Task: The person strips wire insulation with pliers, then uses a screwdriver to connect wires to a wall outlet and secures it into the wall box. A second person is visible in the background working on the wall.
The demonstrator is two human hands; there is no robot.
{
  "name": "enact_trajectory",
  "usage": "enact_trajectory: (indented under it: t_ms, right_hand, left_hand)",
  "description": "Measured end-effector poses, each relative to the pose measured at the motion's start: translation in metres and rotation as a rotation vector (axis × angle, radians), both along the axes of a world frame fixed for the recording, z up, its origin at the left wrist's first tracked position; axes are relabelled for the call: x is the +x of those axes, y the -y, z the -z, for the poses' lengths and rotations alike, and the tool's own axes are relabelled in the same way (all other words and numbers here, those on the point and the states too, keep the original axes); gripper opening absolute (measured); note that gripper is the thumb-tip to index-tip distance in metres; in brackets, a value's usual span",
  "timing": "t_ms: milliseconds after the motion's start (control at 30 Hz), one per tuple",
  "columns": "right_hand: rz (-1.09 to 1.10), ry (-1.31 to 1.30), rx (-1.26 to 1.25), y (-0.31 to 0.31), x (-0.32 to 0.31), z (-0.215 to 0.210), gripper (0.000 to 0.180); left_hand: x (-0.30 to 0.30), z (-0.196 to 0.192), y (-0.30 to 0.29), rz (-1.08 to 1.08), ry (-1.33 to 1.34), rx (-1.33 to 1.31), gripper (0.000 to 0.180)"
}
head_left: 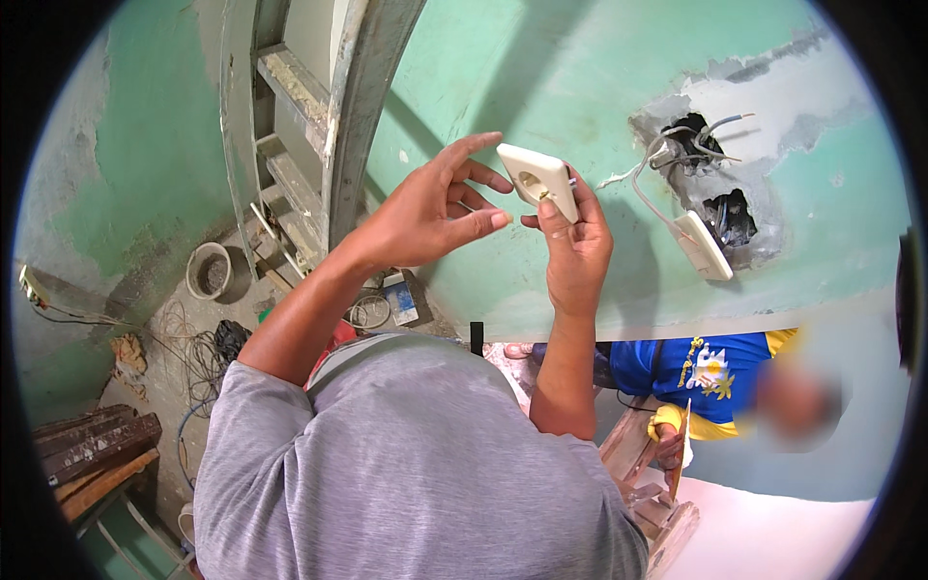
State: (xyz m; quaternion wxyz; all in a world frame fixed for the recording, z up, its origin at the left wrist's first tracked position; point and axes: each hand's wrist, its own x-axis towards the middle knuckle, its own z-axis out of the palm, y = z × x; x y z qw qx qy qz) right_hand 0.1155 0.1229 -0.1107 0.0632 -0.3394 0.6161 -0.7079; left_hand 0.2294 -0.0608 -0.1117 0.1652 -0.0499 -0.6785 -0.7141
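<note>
My right hand point(579, 253) grips a white wall socket point(537, 178) by its lower right side, with the thumb on its front. The socket is tilted, and its round recess shows. Just left of it hovers my left hand point(440, 203), its fingers apart and bent, and I see nothing in it. To the right, grey wires point(720, 140) stick out of the upper of two wall holes. Another white socket plate point(703, 246) hangs by a wire beside the lower hole point(732, 218).
A metal ladder point(290, 92) stands at the upper left. On the floor are a bucket point(209, 272), tangled cable point(198, 362) and a small blue-white box point(399, 299). A co-worker in a blue and yellow shirt point(677, 362) is at the right, holding a flat tool point(681, 445).
</note>
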Motion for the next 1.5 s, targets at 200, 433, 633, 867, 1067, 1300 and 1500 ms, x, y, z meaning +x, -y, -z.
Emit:
enact_trajectory:
  t_ms: [200,433,633,867,1067,1300,1500]
  right_hand:
    - [-0.040,0.202,0.016,-0.006,0.001,-0.008,0.047]
    - [-0.094,0.282,0.071,-0.007,0.011,-0.017,0.039]
    - [-0.154,0.395,0.052,-0.013,0.014,-0.022,0.043]
    - [-0.140,0.405,-0.006,-0.012,0.019,-0.017,0.049]
    - [-0.037,0.152,0.003,0.000,0.025,0.002,0.052]
    - [-0.001,-0.308,0.086,-0.003,0.030,0.014,0.062]
    - [0.068,-0.554,0.259,-0.016,0.031,0.005,0.066]
  left_hand:
    - [-0.011,0.006,0.000,-0.079,0.052,0.140,0.045]
    - [-0.016,0.011,0.004,-0.125,0.090,0.134,0.029]
    - [-0.016,0.014,0.007,-0.092,0.109,0.192,0.027]
    - [-0.016,0.023,0.001,-0.119,0.085,0.180,0.034]
    - [-0.016,0.028,-0.017,-0.087,-0.023,0.206,0.074]
    - [-0.016,0.038,-0.026,0.005,-0.108,0.338,0.096]
    - [-0.014,0.035,-0.028,0.113,-0.173,0.464,0.094]
